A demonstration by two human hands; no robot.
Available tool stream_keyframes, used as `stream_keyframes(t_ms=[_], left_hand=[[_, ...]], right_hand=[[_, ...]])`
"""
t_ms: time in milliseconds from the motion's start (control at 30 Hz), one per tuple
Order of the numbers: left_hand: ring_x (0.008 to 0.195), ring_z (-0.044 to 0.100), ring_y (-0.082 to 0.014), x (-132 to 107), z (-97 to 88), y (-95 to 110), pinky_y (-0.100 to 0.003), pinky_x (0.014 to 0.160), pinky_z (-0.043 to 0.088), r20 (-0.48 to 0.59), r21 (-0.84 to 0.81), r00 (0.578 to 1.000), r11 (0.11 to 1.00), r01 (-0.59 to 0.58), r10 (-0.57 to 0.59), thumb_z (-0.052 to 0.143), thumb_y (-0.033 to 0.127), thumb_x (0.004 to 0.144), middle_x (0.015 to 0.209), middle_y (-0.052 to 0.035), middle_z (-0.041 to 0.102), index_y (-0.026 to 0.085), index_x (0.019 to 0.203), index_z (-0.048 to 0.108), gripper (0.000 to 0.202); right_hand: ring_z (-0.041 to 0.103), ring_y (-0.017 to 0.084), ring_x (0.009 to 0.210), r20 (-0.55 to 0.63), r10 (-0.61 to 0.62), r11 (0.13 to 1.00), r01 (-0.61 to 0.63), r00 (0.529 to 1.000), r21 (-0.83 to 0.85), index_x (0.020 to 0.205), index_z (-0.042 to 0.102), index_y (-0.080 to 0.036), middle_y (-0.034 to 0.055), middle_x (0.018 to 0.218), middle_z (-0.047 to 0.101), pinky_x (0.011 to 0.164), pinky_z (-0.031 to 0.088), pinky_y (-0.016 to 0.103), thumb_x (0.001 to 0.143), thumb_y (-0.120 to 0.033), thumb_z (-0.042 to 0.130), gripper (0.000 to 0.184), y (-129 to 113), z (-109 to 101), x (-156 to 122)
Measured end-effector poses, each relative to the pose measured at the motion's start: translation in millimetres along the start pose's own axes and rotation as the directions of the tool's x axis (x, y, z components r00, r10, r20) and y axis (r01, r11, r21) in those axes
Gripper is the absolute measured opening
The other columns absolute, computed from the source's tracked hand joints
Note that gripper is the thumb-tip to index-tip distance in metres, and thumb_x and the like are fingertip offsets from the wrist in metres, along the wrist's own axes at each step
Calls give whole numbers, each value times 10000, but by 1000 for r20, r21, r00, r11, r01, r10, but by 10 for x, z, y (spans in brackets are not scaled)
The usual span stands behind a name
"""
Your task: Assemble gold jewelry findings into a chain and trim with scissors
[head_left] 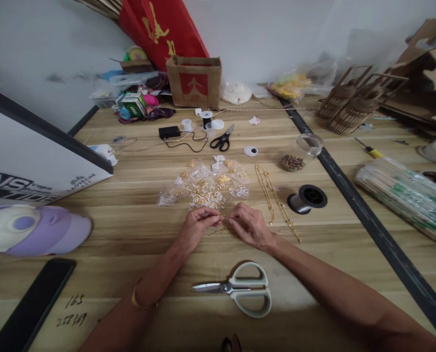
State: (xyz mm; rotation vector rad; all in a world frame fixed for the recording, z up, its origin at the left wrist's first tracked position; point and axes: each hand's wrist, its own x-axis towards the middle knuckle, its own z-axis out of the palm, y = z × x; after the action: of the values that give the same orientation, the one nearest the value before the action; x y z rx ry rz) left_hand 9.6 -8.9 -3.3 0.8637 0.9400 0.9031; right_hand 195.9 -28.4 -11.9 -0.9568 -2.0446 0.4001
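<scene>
My left hand (199, 226) is closed in a pinch on a small gold bead (219, 215), just in front of the bead pile. Facing it, my right hand (250, 226) has its fingertips pressed together; what they hold is too small to make out. Below the fingertips a short gold beaded strand (217, 231) lies on the table. Behind both hands spreads a pile of clear and gold beads (207, 195) among small plastic bags (168, 196). Gold chains (276, 200) lie to the right of my right hand, beside a spool of clear thread (306, 199).
Light-handled scissors (250, 288) lie nearest me, with black scissors (222, 140) farther back. A jar of mixed beads (294, 159) stands at the right. A phone (31, 305), a purple object (62, 230) and a white box (38, 156) occupy the left side.
</scene>
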Motion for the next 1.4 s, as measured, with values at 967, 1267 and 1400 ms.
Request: stream_keyframes(t_ms=[967,1267,1400], left_hand=[[588,606,-105,1,3,2,-219,632,478,28,95,999,995,-22,19,762,202,604,633,-5,682,137,717,690,149],[598,611,-117,-11,-16,6,-234,635,478,8,60,1000,998,-5,5,765,220,598,675,-26,699,131,730,690,175],[606,614,-117,-9,-13,4,-234,641,479,12,31,1000,999,-10,9,764,222,604,691,-33,709,135,727,691,168]], right_hand=[[498,147,664,37,-7,999,6,999,38,858,507,-184,39,747,524,594,410,257,874,-155,474,47,-47,-25,32],[504,152,669,31,-1,999,0,1000,33,861,508,-191,41,753,530,598,414,264,877,-166,473,46,-29,-13,22],[495,150,665,23,-2,1000,2,1000,20,851,504,-188,39,748,524,591,410,260,873,-161,472,47,-38,-23,31]])
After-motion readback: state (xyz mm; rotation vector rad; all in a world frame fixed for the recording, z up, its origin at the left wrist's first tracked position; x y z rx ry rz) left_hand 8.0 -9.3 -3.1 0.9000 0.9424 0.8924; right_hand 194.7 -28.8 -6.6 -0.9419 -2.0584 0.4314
